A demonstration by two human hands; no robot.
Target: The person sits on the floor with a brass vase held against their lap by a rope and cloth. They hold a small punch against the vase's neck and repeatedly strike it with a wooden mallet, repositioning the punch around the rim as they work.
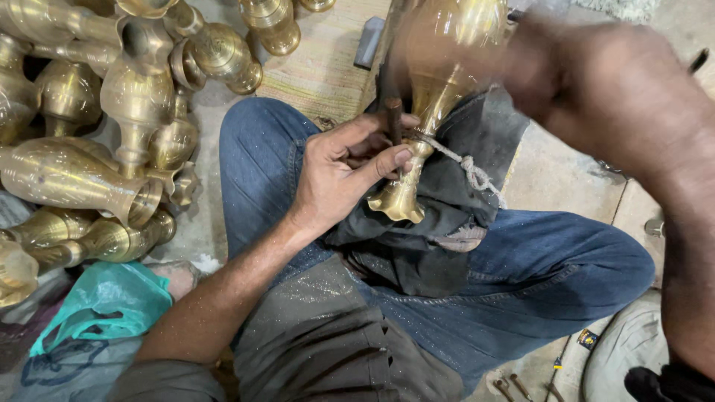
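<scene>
A brass vase [439,89] lies across my lap on a dark cloth [447,216], its flared foot [398,199] pointing toward me. A knotted cord [469,170] is tied around its narrow neck. My left hand [339,175] holds a short dark metal punch [393,119] upright against the vase's neck, thumb pressed on the brass. My right hand [581,74] is raised above the vase body, blurred by motion; what it grips is hidden.
Several brass vases [112,126] lie heaped on the floor at the left. A green plastic bag [104,301] sits at the lower left. A woven mat [328,59] lies beyond my knee. Small tools [521,387] lie on the floor at the lower right.
</scene>
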